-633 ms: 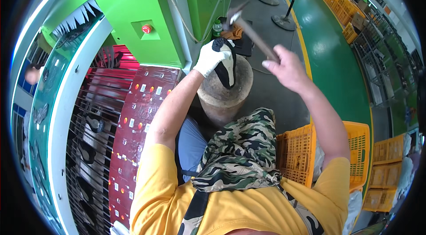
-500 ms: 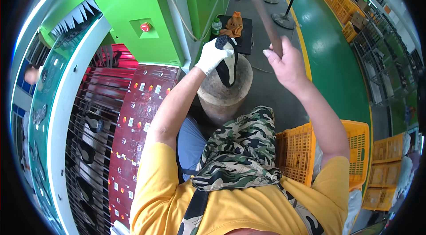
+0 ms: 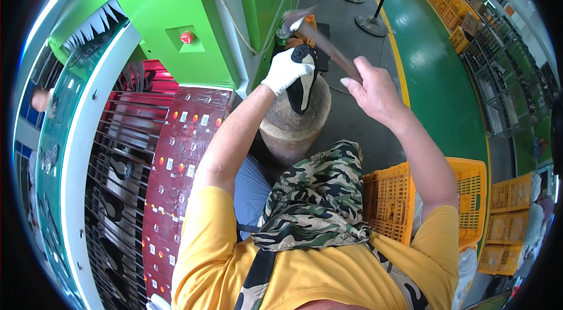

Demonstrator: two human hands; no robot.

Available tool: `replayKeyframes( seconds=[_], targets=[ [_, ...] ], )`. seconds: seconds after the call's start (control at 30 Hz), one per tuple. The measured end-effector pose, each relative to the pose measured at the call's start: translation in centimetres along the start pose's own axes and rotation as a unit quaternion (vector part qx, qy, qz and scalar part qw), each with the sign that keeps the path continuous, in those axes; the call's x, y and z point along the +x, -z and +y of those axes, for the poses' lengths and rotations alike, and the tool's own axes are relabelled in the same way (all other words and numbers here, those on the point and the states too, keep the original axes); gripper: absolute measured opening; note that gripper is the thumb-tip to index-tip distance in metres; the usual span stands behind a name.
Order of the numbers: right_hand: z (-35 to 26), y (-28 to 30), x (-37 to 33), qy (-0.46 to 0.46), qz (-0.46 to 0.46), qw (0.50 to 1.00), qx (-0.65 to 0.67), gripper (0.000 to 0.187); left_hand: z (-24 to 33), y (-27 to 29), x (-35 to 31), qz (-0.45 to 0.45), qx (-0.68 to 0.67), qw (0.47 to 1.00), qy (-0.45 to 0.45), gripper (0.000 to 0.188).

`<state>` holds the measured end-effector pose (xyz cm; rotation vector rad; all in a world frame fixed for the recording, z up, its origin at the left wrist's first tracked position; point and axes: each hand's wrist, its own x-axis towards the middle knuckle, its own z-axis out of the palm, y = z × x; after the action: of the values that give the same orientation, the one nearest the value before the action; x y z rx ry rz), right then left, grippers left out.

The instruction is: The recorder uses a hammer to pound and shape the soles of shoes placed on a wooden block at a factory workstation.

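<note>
My left hand (image 3: 284, 71), in a white glove, grips a black shoe (image 3: 301, 98) with a cream strip along its middle. The shoe rests on the top of a round, worn, stone-like block (image 3: 293, 129), its lower end pointing toward me. My bare right hand (image 3: 376, 92) is wrapped around the wooden handle of a hammer (image 3: 330, 50). Slightly blurred, the hammer's dark head is in the air near the far end of the shoe, apart from it. The glove hides part of the shoe's left side.
A green machine (image 3: 170, 11) with a red button stands on the left, beside a dark red printed panel (image 3: 185, 163) and a rack holding several shoes (image 3: 111, 207). Yellow crates (image 3: 387, 196) sit at my right. Standing fans (image 3: 370, 26) are farther off.
The hammer has swung down and to the left, toward the shoe, with my right hand lower. My left hand still holds the shoe on the block.
</note>
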<state>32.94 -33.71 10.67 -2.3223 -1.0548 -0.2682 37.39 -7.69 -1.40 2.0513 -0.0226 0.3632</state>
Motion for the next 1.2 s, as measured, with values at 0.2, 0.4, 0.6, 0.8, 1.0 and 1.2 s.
replayKeyframes(
  seconds=[0.2, 0.4, 0.6, 0.8, 1.0, 1.2],
  targets=[
    [2.6, -0.5, -0.6, -0.107, -0.047, 0.992, 0.039, 0.029, -1.0, -0.1, 0.0, -0.043, -0.133, 0.99, 0.008, 0.067],
    [6.1, -5.3, -0.7, -0.121, 0.088, 0.981, 0.126, 0.029, -3.9, -0.7, -0.3, -0.034, 0.068, 0.996, -0.046, 0.083],
    [5.1, -8.0, -3.0, -0.201, 0.048, 0.944, 0.257, 0.027, -8.1, -0.2, -2.8, 0.01, -0.167, 0.985, 0.033, 0.065],
    [7.6, -17.6, -13.3, -0.413, -0.195, 0.866, 0.203, 0.014, -8.2, -3.5, -16.1, -0.123, -0.453, 0.813, 0.345, 0.034],
    [6.7, -11.8, -8.1, -0.324, -0.094, 0.843, 0.42, 0.012, -9.4, -6.3, -22.7, -0.117, -0.511, 0.736, 0.429, 0.043],
    [2.3, -6.8, -1.8, -0.087, 0.165, 0.827, 0.53, 0.017, -9.6, -6.8, -23.7, -0.068, -0.536, 0.718, 0.439, 0.042]
  ],
)
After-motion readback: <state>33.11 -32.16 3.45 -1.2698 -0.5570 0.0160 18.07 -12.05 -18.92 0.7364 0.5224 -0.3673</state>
